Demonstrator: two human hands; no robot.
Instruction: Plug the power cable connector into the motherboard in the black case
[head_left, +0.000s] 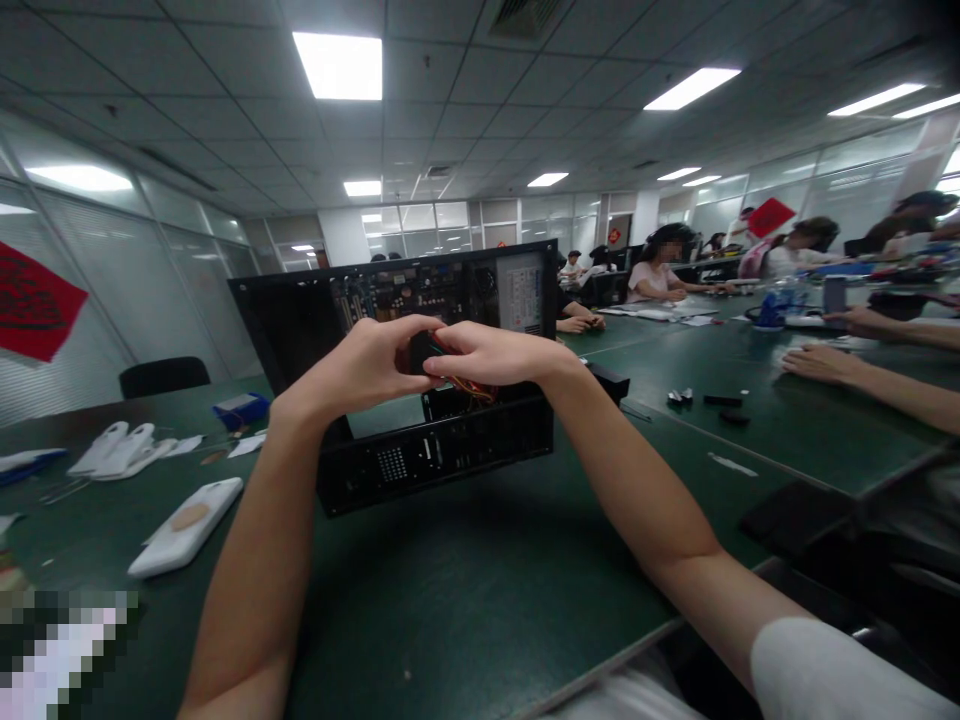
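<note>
Small black connector (417,352), dead centre of view, is being pinched between both hands just above the open computer case (420,370) standing on the green worktop (465,590). Left hand (367,365) is curling its fingers (409,330) closed round the black part; right hand (491,355) is closing its fingers (442,368) on the same part from 3 o'clock. Red and yellow wires (469,385) are trailing from under the right hand down into the case. Judgement: keeping the grip short and square on the part, not tugging the wires, looks best; the case edge and wire bundle are crowding the fingers.

Outward: white handset-like casing (187,525) lying at 8 o'clock, more white parts (120,450) at 9 o'clock, blue box (241,408) beyond. Another person's arm (862,385) is resting on the worktop at 3 o'clock, small black bits (724,402) near it. Seated people are working at 1 o'clock.
</note>
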